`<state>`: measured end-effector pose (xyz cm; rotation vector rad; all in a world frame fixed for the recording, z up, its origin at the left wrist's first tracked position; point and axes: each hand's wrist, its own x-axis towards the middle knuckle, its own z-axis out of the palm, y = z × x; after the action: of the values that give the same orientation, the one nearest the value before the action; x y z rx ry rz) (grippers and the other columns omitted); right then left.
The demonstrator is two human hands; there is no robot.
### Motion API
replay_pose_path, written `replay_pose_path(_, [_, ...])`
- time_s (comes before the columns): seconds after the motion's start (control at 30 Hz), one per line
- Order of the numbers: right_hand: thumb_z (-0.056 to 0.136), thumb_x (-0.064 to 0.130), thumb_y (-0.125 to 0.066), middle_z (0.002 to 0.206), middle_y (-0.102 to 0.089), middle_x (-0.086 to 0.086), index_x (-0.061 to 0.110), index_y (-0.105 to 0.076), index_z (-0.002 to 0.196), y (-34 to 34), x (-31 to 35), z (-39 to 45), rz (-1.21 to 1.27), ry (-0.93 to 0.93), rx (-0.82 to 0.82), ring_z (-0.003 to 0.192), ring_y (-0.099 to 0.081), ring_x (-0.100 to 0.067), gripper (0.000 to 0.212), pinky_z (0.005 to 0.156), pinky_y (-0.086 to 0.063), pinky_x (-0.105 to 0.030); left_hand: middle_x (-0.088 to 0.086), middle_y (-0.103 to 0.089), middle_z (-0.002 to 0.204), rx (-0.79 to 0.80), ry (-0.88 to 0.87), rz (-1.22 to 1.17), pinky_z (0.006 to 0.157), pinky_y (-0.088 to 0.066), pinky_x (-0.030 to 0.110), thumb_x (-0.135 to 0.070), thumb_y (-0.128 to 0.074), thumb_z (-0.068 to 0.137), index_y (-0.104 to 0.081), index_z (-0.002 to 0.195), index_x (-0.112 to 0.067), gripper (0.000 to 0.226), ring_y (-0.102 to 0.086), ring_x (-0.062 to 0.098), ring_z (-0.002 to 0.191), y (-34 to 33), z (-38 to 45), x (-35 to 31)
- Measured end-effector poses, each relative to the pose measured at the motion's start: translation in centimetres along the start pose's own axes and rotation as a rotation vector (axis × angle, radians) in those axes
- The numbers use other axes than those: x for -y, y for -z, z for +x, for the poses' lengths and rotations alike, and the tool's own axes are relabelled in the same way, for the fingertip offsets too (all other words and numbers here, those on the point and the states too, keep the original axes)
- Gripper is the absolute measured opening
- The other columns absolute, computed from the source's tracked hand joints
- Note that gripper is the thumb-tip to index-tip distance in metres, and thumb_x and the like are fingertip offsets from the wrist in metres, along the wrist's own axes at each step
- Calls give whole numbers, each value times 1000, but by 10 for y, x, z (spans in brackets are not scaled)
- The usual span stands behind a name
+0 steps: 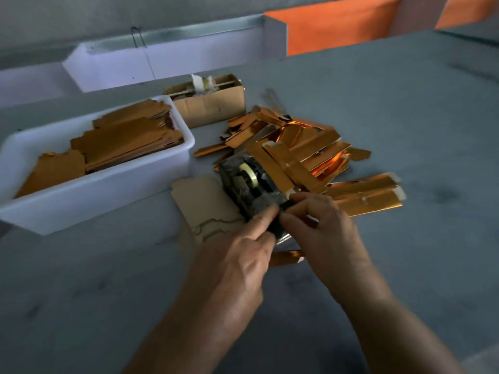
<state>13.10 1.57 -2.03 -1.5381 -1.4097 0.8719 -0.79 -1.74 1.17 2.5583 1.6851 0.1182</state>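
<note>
A dark, worn tape dispenser (240, 190) with a yellowish tape roll (249, 174) stands on the grey table. Both hands meet at its near end. My left hand (237, 265) has thumb and forefinger pinched against the dispenser's front. My right hand (324, 230) pinches the black cutter end from the right. Whether tape is between the fingers is hidden. A folded gold box (287, 257) lies under my hands, mostly covered.
A pile of shiny gold folded boxes (302, 147) lies behind and right of the dispenser. A white tub (94, 195) of flat gold blanks stands left, with a cardboard box (210, 106) behind it. Flat cardboard blanks (199, 201) lie beside the dispenser.
</note>
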Motion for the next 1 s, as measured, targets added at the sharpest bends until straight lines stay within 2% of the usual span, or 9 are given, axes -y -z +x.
replay_pose_path(0.13, [85, 21, -66, 119, -54, 9, 23, -65, 73, -2, -1, -2, 5, 16, -11, 108, -53, -7, 12, 82, -43, -14, -29, -2, 156, -99, -56, -93, 74, -40, 8, -6, -54, 93, -48, 97, -26, 21, -60, 7, 96, -3, 2, -4])
replay_pose_path(0.2, [86, 21, -66, 119, -54, 10, 27, -62, 71, -3, -2, -2, -10, 33, -17, 107, -53, -6, 16, 72, -42, -9, 5, -50, 144, -118, -36, -191, 88, -33, 4, 20, -61, 78, -65, 112, -3, 41, -54, 19, 101, -10, 6, -7])
replay_pose_path(0.27, [86, 20, -66, 117, -54, 10, 29, -59, 69, -2, -3, -1, -60, 60, -21, 102, -54, -5, 20, 66, -43, -6, 24, -61, 126, -153, -23, -263, 94, -32, 13, 28, -60, 70, -63, 115, 12, 48, -55, 25, 105, -13, 5, -11])
replay_pose_path(0.33, [85, 14, -67, 113, -57, 8, 22, -62, 70, 0, -4, 2, -159, 105, -35, 95, -55, -4, 17, 67, -44, -2, -2, -41, 151, -92, -20, -275, 89, -35, 12, 8, -51, 89, -58, 129, -14, 46, -58, 12, 105, -6, 2, -8])
replay_pose_path(0.43, [86, 11, -64, 108, -62, 6, 16, -65, 78, 7, -6, 4, -233, 123, -91, 87, -55, -2, 10, 67, -41, -1, -30, 3, 156, -87, -2, -127, 69, -37, 4, -13, -48, 96, -43, 97, -28, 16, -55, 4, 94, -1, -2, -8])
replay_pose_path(0.57, [82, 33, -57, 84, -62, 9, 32, -61, 75, 23, 2, -8, -15, 127, -123, 80, -60, -7, 9, 66, -44, -17, -19, -58, 114, -299, 174, -422, 65, -40, 10, -17, -64, 89, -55, 80, -22, 14, -59, 5, 78, -2, -9, -7])
replay_pose_path(0.67, [80, 37, -63, 79, -67, 5, 33, -67, 76, 33, 12, -19, 250, 116, -34, 79, -64, -11, 7, 74, -52, -32, -13, -66, 66, -360, 475, -781, 46, -41, 9, -23, -67, 86, -61, 72, -27, 16, -60, -1, 56, -9, -23, 3])
replay_pose_path(0.83, [73, 40, -70, 75, -67, 9, 39, -69, 79, 22, 27, -39, 283, 188, 331, 69, -63, -3, 6, 58, -49, -12, -6, -70, 62, -320, 664, -1203, 61, -60, 39, -14, -68, 85, -71, 73, -27, 18, -69, 11, 55, -9, -39, 15])
replay_pose_path(1.0, [68, 37, -62, 77, -68, 11, 39, -70, 80, -5, 24, -51, 231, 121, 432, 71, -62, -2, 15, 58, -48, -12, 1, -75, 71, -254, 671, -1341, 59, -58, 23, -15, -71, 83, -74, 76, -21, 10, -74, 16, 66, -5, -46, 16])
